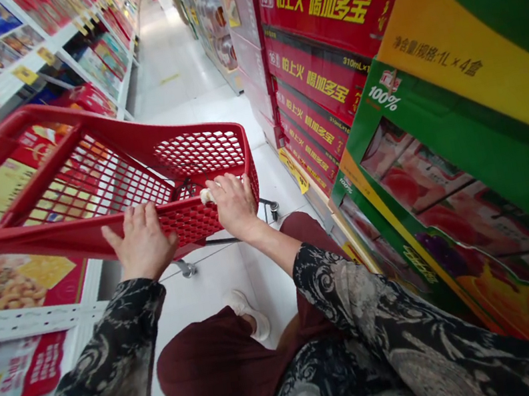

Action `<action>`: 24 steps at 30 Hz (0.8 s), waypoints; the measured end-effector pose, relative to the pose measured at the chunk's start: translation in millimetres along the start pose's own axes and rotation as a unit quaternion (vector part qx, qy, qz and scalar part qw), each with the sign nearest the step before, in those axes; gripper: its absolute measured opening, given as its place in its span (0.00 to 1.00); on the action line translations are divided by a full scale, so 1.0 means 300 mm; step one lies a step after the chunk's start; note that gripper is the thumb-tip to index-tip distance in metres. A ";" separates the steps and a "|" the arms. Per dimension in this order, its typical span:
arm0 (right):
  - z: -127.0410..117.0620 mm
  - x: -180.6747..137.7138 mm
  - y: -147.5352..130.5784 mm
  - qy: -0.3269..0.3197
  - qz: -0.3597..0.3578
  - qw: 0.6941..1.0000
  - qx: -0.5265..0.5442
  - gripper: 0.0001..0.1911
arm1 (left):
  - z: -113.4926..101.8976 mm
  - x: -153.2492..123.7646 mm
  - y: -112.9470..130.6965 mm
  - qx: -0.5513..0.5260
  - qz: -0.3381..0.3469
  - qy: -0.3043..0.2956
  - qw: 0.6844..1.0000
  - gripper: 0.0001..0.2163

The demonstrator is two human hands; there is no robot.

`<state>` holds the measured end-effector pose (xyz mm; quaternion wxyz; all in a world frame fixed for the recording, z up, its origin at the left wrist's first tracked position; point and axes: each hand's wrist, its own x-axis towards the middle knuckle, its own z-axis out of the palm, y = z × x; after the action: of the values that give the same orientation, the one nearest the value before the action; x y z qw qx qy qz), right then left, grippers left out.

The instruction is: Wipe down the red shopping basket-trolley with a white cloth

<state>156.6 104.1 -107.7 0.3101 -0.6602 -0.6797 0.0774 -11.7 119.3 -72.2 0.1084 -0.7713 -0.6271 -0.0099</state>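
Observation:
A red plastic shopping cart stands crosswise before me, and its near side rim runs under both hands. My left hand lies against that rim with its fingers apart and its thumb to the right. Further right, close to the cart's end, my right hand has its fingers bent over the same rim. A small whitish thing shows at the left edge of my right hand; I cannot tell what it is. The cart's wheels rest on the white floor.
Shelves with yellow price tags and packaged goods line the left. Stacked red drink cartons and green juice boxes stand close on the right. The white-tiled aisle runs ahead between them.

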 end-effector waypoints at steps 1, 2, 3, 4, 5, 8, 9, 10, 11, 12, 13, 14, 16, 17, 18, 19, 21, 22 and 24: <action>0.006 0.003 0.001 0.005 -0.005 1.000 0.000 0.20 | -0.004 0.006 -0.005 0.009 -0.002 -0.007 1.000 0.29; 0.012 0.006 0.003 0.010 -0.011 1.000 0.000 0.20 | -0.008 0.011 -0.007 0.016 -0.008 -0.015 1.000 0.29; 0.015 0.010 0.008 0.014 -0.017 1.000 0.001 0.20 | -0.012 0.017 -0.008 0.021 -0.013 -0.025 0.999 0.29; 0.017 0.014 0.016 0.016 -0.022 1.000 0.003 0.20 | -0.016 0.021 -0.010 0.022 -0.016 -0.033 0.999 0.29; 0.017 0.018 0.026 0.015 -0.026 1.000 0.006 0.20 | -0.019 0.022 -0.014 0.020 -0.016 -0.039 0.999 0.29; 0.007 0.039 0.063 0.014 -0.033 0.999 0.014 0.21 | -0.021 0.013 -0.046 0.004 -0.024 -0.037 0.999 0.30; 0.003 0.048 0.075 0.015 -0.031 0.999 0.015 0.21 | -0.019 0.005 -0.060 0.001 -0.032 -0.033 0.999 0.30; 0.000 0.057 0.085 0.019 -0.026 0.999 0.014 0.21 | -0.017 -0.003 -0.073 0.002 -0.039 -0.030 0.999 0.31; -0.002 0.067 0.091 0.023 -0.017 1.000 0.013 0.21 | -0.014 -0.011 -0.082 0.006 -0.042 -0.029 0.999 0.31; -0.003 0.075 0.093 0.027 -0.007 1.000 0.011 0.21 | -0.012 -0.018 -0.086 0.012 -0.042 -0.030 0.999 0.32; -0.001 0.083 0.090 0.030 0.002 1.000 0.008 0.21 | -0.009 -0.024 -0.085 0.017 -0.041 -0.031 0.999 0.33; 0.004 0.088 0.082 0.032 0.005 0.999 0.005 0.20 | -0.007 -0.029 -0.078 0.021 -0.040 -0.030 0.999 0.34; 0.020 0.095 0.053 0.035 -0.010 0.999 0.000 0.20 | -0.004 -0.033 -0.055 0.023 -0.044 -0.025 0.998 0.35; 0.029 0.097 0.035 0.034 -0.027 0.999 -0.001 0.20 | -0.004 -0.034 -0.042 0.023 -0.046 -0.023 0.998 0.35; 0.038 0.098 0.018 0.033 -0.048 0.998 -0.001 0.20 | -0.005 -0.035 -0.031 0.024 -0.046 -0.023 0.998 0.35; 0.046 0.099 0.004 0.030 -0.067 0.997 0.000 0.20 | -0.007 -0.035 -0.024 0.024 -0.044 -0.024 0.998 0.35; 0.049 0.102 -0.008 0.020 -0.096 0.995 0.004 0.20 | -0.011 -0.037 -0.024 0.023 -0.035 -0.028 0.999 0.34; 0.044 0.106 -0.001 0.015 -0.102 0.995 0.006 0.20 | -0.012 -0.038 -0.033 0.022 -0.033 -0.027 0.999 0.33; 0.021 0.118 0.034 0.010 -0.092 0.996 0.005 0.19 | -0.014 -0.043 -0.061 0.018 -0.049 -0.014 0.999 0.32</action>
<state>164.4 140.7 -106.6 0.3261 -0.5937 -0.7342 0.0453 -31.6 109.6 -67.3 0.1132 -0.7376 -0.6657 0.0072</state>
